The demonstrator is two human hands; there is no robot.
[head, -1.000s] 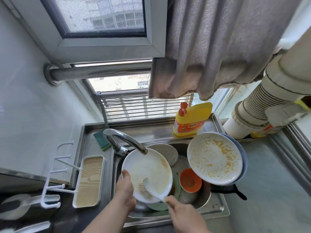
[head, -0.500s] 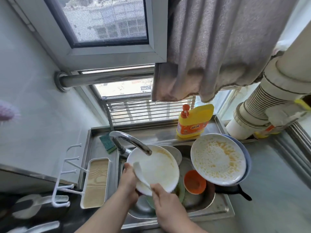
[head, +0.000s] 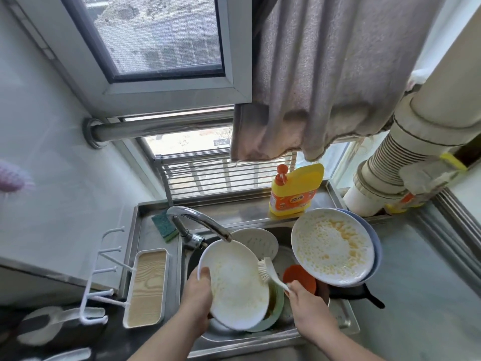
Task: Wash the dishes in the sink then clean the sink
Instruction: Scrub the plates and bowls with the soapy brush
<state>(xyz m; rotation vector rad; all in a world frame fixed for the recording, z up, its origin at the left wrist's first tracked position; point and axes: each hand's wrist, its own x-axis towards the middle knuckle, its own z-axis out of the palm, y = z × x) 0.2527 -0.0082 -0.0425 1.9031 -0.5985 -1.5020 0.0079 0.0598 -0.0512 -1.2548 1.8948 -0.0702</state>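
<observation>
A soapy white plate (head: 234, 282) is tilted over the steel sink (head: 346, 321), under the faucet (head: 200, 221). My left hand (head: 196, 295) grips its left rim, thumb on the face. My right hand (head: 307, 306) holds the handle of a white dish brush (head: 268, 270), whose bristles touch the plate's right edge. Lower in the sink lie a green plate (head: 276, 311), an orange bowl (head: 299, 278) and a white oval dish (head: 259, 242). A large sudsy white plate (head: 330, 247) leans on a blue plate (head: 376, 246) at the right.
A yellow detergent bottle (head: 295, 190) stands behind the sink. A green sponge (head: 164, 225) lies back left by the faucet. A wood-patterned tray (head: 147, 284) with white hooks sits left of the sink. A black pan handle (head: 364, 298) pokes out right. A curtain (head: 338, 74) hangs above.
The brush has swept from the plate's left side across to its right edge. My right hand moved right with it. My left hand kept its grip on the plate.
</observation>
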